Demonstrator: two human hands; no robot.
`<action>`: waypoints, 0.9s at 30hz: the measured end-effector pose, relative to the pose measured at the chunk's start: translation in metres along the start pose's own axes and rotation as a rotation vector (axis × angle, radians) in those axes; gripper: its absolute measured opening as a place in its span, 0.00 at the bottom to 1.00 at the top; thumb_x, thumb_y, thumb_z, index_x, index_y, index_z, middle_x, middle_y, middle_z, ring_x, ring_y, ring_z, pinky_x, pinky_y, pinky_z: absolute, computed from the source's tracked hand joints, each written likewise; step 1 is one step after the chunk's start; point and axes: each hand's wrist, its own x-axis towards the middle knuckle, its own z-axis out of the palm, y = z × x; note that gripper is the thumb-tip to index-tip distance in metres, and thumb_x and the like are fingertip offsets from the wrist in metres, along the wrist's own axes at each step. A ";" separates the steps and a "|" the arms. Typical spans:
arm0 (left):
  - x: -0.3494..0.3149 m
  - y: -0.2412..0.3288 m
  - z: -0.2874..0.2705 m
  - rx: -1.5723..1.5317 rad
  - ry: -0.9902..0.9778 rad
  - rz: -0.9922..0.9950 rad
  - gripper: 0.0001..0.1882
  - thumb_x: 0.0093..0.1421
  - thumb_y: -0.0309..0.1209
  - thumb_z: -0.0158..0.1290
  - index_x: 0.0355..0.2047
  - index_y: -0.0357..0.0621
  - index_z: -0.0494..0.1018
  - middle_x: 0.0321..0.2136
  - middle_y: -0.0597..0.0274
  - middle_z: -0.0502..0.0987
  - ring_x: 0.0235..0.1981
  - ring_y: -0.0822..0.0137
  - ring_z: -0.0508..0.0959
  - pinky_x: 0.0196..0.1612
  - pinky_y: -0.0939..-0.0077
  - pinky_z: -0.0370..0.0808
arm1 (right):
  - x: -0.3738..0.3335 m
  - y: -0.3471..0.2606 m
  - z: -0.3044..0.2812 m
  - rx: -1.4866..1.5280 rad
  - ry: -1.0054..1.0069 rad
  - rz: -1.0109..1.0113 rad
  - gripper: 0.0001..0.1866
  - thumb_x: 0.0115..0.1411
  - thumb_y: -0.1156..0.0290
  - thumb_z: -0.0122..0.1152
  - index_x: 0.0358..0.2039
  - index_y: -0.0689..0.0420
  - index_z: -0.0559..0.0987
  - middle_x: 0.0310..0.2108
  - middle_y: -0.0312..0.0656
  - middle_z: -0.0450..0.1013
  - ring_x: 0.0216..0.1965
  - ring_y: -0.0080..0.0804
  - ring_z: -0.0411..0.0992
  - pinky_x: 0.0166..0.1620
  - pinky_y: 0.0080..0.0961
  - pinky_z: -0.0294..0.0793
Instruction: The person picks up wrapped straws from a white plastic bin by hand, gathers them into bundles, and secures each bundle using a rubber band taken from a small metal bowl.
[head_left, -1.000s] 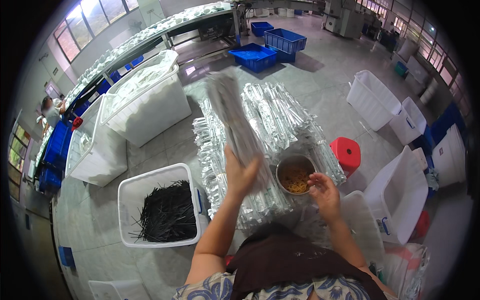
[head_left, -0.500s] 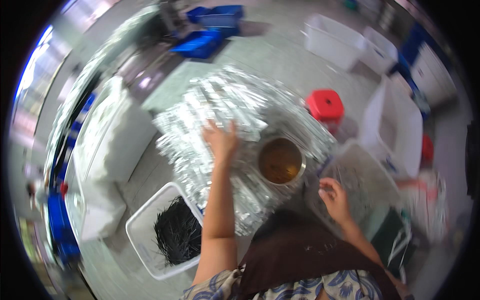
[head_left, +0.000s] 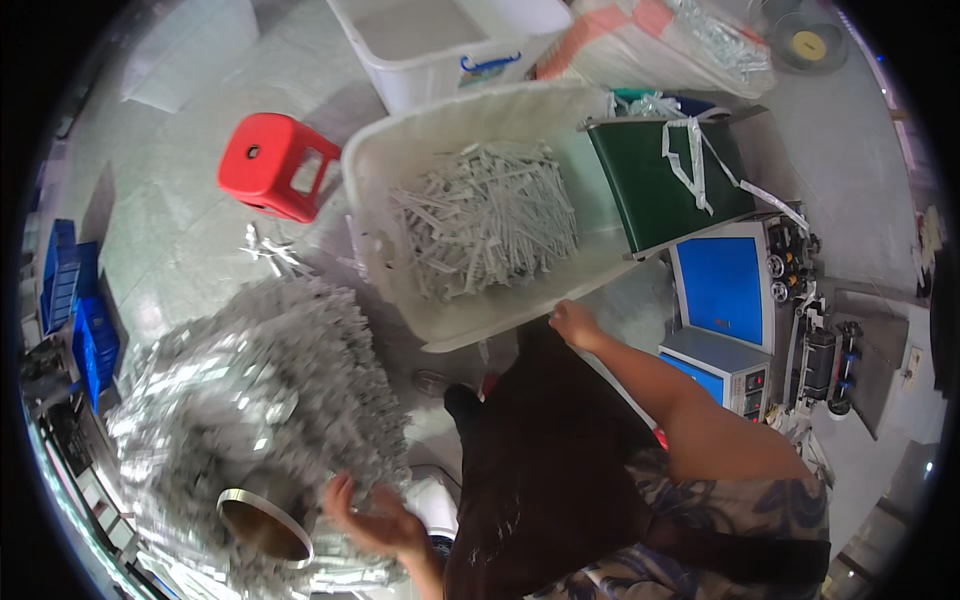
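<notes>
My left hand point(head_left: 375, 520) is open, its fingers apart and slightly blurred, beside a large heap of silvery foil-like strips point(head_left: 310, 370). On that heap a round metal bowl point(head_left: 262, 530) sits to the left of the hand. My right hand point(head_left: 577, 325) has its fingers curled closed at the near rim of a translucent white plastic bin point(head_left: 470, 325). Whatever those fingers hold, if anything, is hidden. Inside the bin lie many thin, pale silvery strips point(head_left: 490, 220).
A red stool point(head_left: 265, 165) stands beyond the heap. A green conveyor belt point(head_left: 650, 190) overhangs the bin's right side, joined to a blue-and-grey machine point(head_left: 720, 285). Farther back are a white tub point(head_left: 420, 50) and a woven sack point(head_left: 620, 45). Blue crates point(head_left: 90, 340) stand far left.
The view has swung right, so the heap now lies lower left and the bin is central. My left hand has come off the strips. My right hand is now at the bin's near rim.
</notes>
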 end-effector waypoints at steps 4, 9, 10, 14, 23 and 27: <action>-0.053 -0.003 0.155 -0.161 -0.455 -0.300 0.19 0.47 0.22 0.53 0.41 0.34 0.65 0.38 0.48 0.70 0.41 0.51 0.69 0.45 0.63 0.65 | 0.114 0.049 0.033 -0.146 0.010 0.110 0.19 0.47 0.60 0.59 0.37 0.58 0.72 0.33 0.48 0.72 0.38 0.46 0.69 0.40 0.36 0.67; -0.082 -0.017 0.315 0.009 -0.655 -0.189 0.18 0.51 0.24 0.51 0.43 0.35 0.64 0.41 0.48 0.67 0.44 0.50 0.67 0.48 0.62 0.62 | 0.269 0.095 0.067 -0.031 0.082 0.082 0.33 0.45 0.55 0.62 0.47 0.62 0.67 0.43 0.53 0.67 0.48 0.46 0.64 0.50 0.35 0.62; -0.091 -0.027 0.341 0.074 -0.642 -0.149 0.18 0.52 0.25 0.50 0.44 0.36 0.64 0.43 0.48 0.67 0.44 0.51 0.67 0.48 0.62 0.61 | 0.295 0.097 0.076 -0.022 0.137 0.063 0.35 0.45 0.56 0.62 0.50 0.63 0.64 0.45 0.54 0.66 0.50 0.47 0.62 0.52 0.34 0.60; -0.116 -0.047 0.381 0.384 -0.636 0.050 0.14 0.55 0.33 0.38 0.36 0.41 0.69 0.34 0.59 0.73 0.39 0.58 0.70 0.45 0.64 0.60 | 0.368 0.127 0.091 -0.395 0.331 -0.174 0.37 0.44 0.60 0.63 0.51 0.63 0.59 0.45 0.50 0.66 0.47 0.49 0.63 0.48 0.38 0.64; -0.126 -0.050 0.383 0.410 -0.648 0.005 0.17 0.52 0.36 0.33 0.26 0.43 0.72 0.25 0.62 0.74 0.33 0.60 0.71 0.42 0.69 0.58 | 0.423 0.218 0.080 0.058 0.375 0.120 0.27 0.51 0.56 0.55 0.43 0.66 0.68 0.42 0.56 0.65 0.43 0.53 0.64 0.45 0.38 0.64; -0.122 -0.050 0.389 0.378 -0.717 -0.001 0.17 0.53 0.36 0.33 0.28 0.43 0.71 0.26 0.62 0.74 0.33 0.60 0.70 0.43 0.68 0.58 | 0.464 0.273 0.075 0.024 0.288 0.217 0.38 0.43 0.49 0.63 0.47 0.64 0.66 0.51 0.56 0.57 0.52 0.50 0.58 0.52 0.34 0.60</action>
